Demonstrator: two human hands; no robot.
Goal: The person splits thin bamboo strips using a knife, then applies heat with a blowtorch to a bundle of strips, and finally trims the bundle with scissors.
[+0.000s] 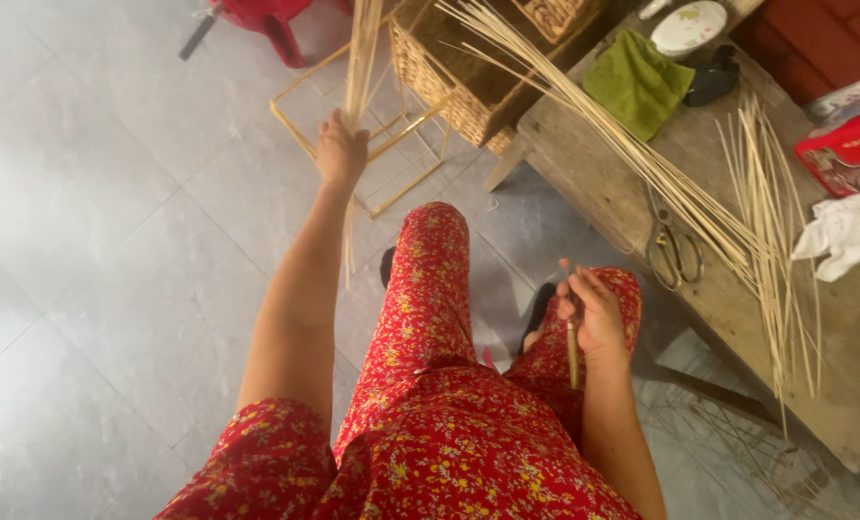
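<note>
Our left hand (341,149) fingers clenched round a bundle of cane strips (360,67) | our right hand (595,313) fingers grasping a knife (573,351), blade below them

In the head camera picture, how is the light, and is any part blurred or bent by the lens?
Head view: soft even light, a pale glare on the floor tiles at left; faint shadows under the wooden bench. The left hand and its bundle of thin sticks look slightly motion-blurred; the right hand is sharper. Wide lens bends the edges.
</note>
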